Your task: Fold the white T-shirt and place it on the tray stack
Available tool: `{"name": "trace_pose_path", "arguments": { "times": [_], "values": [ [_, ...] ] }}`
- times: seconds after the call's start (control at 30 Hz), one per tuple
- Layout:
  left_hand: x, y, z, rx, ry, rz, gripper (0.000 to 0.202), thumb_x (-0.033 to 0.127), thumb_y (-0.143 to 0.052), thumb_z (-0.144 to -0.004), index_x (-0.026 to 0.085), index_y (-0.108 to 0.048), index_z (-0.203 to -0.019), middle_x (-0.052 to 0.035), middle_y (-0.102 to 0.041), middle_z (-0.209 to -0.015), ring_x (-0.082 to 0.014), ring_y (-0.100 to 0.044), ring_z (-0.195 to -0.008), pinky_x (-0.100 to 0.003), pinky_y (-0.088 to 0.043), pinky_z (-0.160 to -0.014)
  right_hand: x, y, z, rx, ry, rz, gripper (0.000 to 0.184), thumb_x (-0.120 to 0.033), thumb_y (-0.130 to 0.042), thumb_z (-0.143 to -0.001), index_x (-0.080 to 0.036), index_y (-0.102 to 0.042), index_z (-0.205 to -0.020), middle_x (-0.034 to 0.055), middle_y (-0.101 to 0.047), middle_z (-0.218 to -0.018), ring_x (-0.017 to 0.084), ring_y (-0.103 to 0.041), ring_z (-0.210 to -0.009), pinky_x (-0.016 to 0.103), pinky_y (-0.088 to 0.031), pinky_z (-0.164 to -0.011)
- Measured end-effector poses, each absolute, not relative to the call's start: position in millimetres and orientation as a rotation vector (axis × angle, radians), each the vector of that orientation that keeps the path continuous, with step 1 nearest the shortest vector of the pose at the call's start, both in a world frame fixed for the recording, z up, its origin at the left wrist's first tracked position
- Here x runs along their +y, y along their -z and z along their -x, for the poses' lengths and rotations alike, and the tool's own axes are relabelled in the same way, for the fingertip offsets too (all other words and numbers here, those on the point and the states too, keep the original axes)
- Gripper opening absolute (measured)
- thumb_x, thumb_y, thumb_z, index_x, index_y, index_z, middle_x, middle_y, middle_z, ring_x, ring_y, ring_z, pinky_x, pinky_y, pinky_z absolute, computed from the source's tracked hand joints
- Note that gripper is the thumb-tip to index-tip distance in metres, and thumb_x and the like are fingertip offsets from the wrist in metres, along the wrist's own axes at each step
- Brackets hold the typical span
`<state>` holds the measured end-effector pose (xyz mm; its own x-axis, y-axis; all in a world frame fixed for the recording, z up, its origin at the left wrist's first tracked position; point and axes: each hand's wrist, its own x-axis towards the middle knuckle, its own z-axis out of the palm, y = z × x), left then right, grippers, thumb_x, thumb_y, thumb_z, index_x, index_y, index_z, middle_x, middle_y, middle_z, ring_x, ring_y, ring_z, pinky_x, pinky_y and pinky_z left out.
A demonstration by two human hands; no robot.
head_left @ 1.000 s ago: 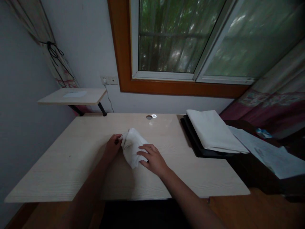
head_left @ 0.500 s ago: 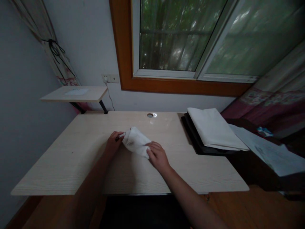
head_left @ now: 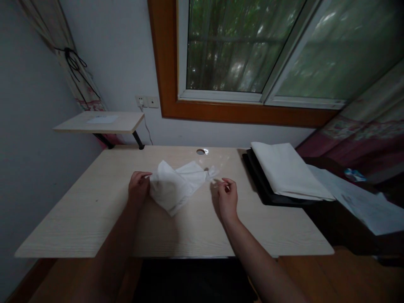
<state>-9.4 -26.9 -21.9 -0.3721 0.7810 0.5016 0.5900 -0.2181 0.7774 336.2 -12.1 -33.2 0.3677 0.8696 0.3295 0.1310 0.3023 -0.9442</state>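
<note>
A thin white cloth [head_left: 172, 185] lies loosely spread on the desk, pointed at its lower corner and bunched into a narrow, blurred end on the right. My left hand [head_left: 139, 185] pinches the cloth's left edge between thumb and fingers. To the right of the bunched end, my right hand [head_left: 227, 193] is raised slightly, its fingers curled and its thumb near the index finger. Something thin and pale may run from the cloth to those fingertips, too blurred to name.
The pale wooden desk [head_left: 94, 227] has a round cable hole [head_left: 200, 152] near its back edge. At the right, folded white fabric [head_left: 284, 168] rests on a black flat item [head_left: 257, 181]. A small raised shelf [head_left: 126, 120] with a paper stands back left, near a wall socket [head_left: 147, 102].
The cloth has opened from a compact folded bundle into a wider spread. My right hand has moved right, off the cloth's main part; my left hand has shifted slightly left.
</note>
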Motion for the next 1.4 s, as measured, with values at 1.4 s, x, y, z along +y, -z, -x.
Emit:
{"name": "trace_pose_path", "arguments": {
  "times": [1.4],
  "values": [
    [-42.0,14.3,-49.2,1.236,-0.992,-2.754,0.02,0.028,-0.065,-0.089,0.022,-0.07,-0.108,-0.0073,-0.068,-0.099,-0.0212,-0.06,-0.094,-0.038,-0.05,-0.09,-0.9,42.3,-311.7,-1.573,-0.652,1.047,0.025,-0.017,-0.06,-0.084,-0.024,-0.072,-0.105,0.0119,-0.045,-0.138,0.026,-0.054,-0.127,0.041,-0.053,-0.098]
  ]
}}
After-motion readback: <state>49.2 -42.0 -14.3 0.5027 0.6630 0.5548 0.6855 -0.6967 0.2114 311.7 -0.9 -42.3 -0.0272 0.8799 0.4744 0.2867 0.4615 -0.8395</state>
